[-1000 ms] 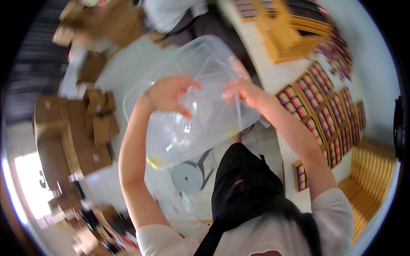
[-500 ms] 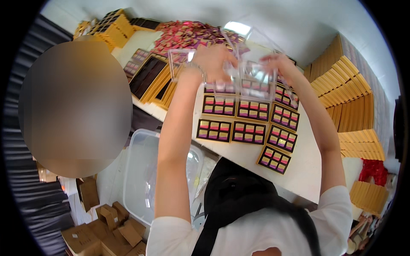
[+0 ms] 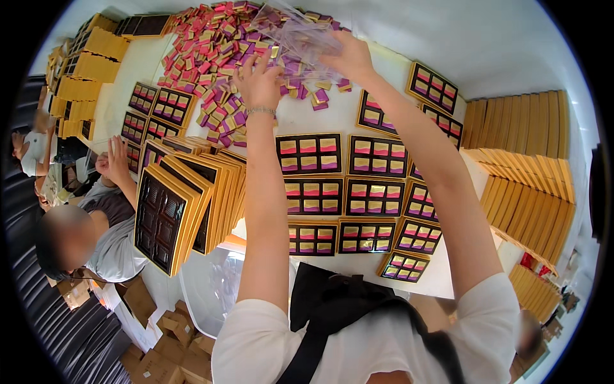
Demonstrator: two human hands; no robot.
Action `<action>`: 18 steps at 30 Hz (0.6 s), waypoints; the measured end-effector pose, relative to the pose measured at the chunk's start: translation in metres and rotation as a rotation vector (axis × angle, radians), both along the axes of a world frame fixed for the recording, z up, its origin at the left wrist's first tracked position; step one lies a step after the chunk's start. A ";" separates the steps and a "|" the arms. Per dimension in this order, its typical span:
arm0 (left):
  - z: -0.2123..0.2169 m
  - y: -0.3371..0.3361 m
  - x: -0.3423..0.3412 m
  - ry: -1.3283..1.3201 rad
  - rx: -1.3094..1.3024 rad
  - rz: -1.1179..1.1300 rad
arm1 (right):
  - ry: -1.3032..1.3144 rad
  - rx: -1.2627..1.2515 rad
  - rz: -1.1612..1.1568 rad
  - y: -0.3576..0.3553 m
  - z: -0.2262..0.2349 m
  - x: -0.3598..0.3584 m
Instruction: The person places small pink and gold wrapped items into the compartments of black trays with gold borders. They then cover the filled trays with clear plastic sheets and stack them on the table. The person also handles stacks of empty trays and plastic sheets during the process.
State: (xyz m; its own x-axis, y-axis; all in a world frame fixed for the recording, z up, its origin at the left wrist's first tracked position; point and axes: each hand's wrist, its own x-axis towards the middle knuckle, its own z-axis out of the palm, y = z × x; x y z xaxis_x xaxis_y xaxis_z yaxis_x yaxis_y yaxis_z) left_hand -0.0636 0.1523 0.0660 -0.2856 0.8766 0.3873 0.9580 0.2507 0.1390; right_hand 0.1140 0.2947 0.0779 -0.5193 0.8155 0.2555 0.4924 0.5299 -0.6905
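Clear bag (image 3: pixel 300 38) held tilted above the far pile of pink and purple chocolates (image 3: pixel 224 64) on the counter (image 3: pixel 320 118), long axis running from upper left down to the right, at the far end of both outstretched arms. Pinched at its right end by the right hand (image 3: pixel 350 59), which sits closest to the bag; left hand (image 3: pixel 259 80) just below its left part, fingers spread and lifted, touching or nearly touching the film, hard to tell which. Nearer than the pile, filled trays (image 3: pixel 358 192) in rows, with stacked gold boxes (image 3: pixel 185 198) left of them.
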 end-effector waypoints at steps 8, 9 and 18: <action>0.057 -0.036 0.010 -0.283 0.095 -0.176 | 0.095 0.016 -0.063 0.022 0.004 -0.023; 0.068 -0.048 0.015 -0.381 0.143 -0.167 | 0.090 -0.066 -0.029 0.011 0.022 -0.020; 0.066 -0.090 0.047 -1.644 -0.224 -0.229 | -0.577 0.490 0.553 -0.162 0.074 0.090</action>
